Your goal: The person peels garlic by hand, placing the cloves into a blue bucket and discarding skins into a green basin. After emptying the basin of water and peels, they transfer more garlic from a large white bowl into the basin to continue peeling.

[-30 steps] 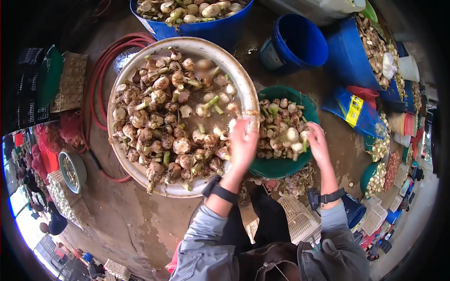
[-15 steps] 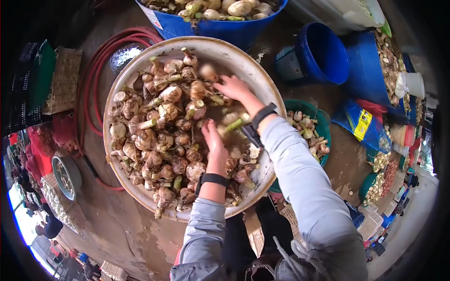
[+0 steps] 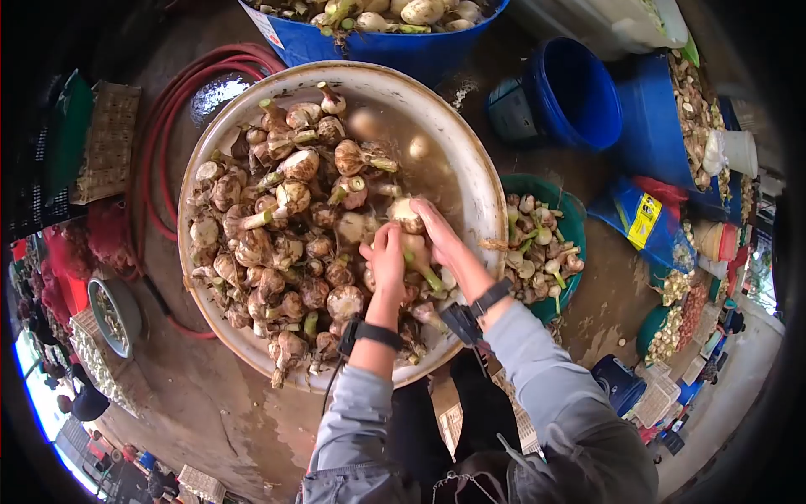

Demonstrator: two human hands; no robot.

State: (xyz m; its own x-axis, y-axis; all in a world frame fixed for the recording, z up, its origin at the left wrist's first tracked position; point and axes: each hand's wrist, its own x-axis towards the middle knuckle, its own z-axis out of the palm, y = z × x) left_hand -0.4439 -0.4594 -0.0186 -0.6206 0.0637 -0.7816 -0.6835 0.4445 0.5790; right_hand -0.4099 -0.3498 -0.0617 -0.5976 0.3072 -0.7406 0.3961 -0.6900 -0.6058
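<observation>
A wide white basin (image 3: 485, 197) with a rusty rim holds a heap of soil-stained garlic bulbs (image 3: 260, 248) and murky water (image 3: 437, 172). Over its right half my two hands are close together. My right hand (image 3: 442, 235) lies along the right side of a paler garlic bulb (image 3: 406, 215), gripping it. My left hand (image 3: 386, 262) has its fingers bent, their tips against the same bulb's lower left. Just below, between the palms, shows another bulb with a green stem (image 3: 424, 267). A pale bulb (image 3: 418, 148) sits in the water.
Right of the basin stands a green tub (image 3: 573, 220) of trimmed garlic. A blue tub (image 3: 378, 50) of bulbs is beyond the basin, and a blue bucket (image 3: 579, 92) lies tilted at upper right. A red hose (image 3: 155, 160) coils on the wet floor at left.
My right hand has drawn back toward me from the far water and closed on a bulb beside my left hand. My left fingers have curled in. More murky water shows at upper right.
</observation>
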